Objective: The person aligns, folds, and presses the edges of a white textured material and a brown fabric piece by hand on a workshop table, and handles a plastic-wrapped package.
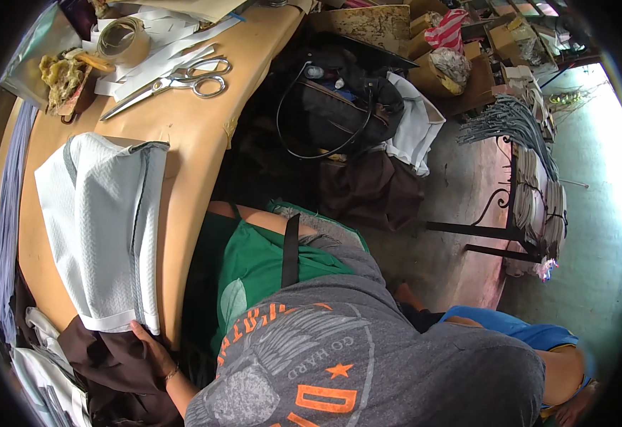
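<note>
My left hand (152, 351), with a bracelet at the wrist, grips the lower edge of a white textured upholstery piece (101, 235). One finger shows at the hem; the other fingers are partly hidden. The piece lies long on the tan tabletop (200, 121), with dark piping down its right side. Dark brown cloth (104, 370) joins or lies against its lower end and hangs over the near edge; I cannot tell which. Silver scissors (172, 84) lie with blades apart beyond the piece. My right hand is not in view.
A tape roll (124, 40) and white strips lie at the far table end, beside a box (35, 60). Black bag (339, 107) and brown cloth sit right of the table. A metal rack (513, 213) holds bundles. Another person's blue clothing (517, 327) shows at the lower right.
</note>
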A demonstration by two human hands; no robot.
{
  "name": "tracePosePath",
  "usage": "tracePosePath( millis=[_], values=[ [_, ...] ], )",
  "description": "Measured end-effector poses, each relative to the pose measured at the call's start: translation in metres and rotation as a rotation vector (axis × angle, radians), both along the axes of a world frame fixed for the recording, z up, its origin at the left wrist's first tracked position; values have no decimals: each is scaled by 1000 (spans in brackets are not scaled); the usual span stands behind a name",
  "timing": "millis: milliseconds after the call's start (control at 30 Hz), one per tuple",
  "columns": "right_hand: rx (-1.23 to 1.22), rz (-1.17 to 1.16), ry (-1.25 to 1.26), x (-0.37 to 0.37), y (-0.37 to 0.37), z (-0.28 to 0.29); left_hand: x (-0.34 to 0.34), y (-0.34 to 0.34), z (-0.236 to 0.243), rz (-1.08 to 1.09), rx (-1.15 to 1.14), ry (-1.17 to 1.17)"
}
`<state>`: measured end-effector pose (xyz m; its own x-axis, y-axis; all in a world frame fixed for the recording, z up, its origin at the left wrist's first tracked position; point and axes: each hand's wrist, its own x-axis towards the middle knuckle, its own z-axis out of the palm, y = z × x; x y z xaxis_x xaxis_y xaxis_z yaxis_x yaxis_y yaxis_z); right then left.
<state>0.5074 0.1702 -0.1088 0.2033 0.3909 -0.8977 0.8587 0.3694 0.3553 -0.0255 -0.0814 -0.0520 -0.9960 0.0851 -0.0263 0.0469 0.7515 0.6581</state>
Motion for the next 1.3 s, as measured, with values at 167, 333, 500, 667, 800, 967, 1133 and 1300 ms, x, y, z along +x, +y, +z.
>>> tracePosePath(
  millis=[167, 333, 500, 667, 800, 967, 1133, 1300],
  values=[
    [-13, -71, 23, -7, -33, -9, -14, 0, -8, -5, -96, -139],
    [6, -24, 49, -21, -10, -21, 3, 23, 13, -123, -110, 296],
    [12, 69, 57, -35, 32, -33, 23, 48, 54, 70, -85, -64],
    [21, 66, -4, -25, 50, -23, 8, 51, 56, 134, -150, -488],
    [-3, 154, -157, 24, 67, 2, 13, 25, 18, -18, -81, 131],
    [-54, 276, -364, 81, 91, 28, 19, 31, 29, -28, -133, 276],
    [-15, 364, -339, 31, 130, 63, 14, 32, 27, -5, -68, 114],
    [-25, 233, -265, 45, 121, 58, 6, 18, 16, -36, -170, 134]
  ],
)
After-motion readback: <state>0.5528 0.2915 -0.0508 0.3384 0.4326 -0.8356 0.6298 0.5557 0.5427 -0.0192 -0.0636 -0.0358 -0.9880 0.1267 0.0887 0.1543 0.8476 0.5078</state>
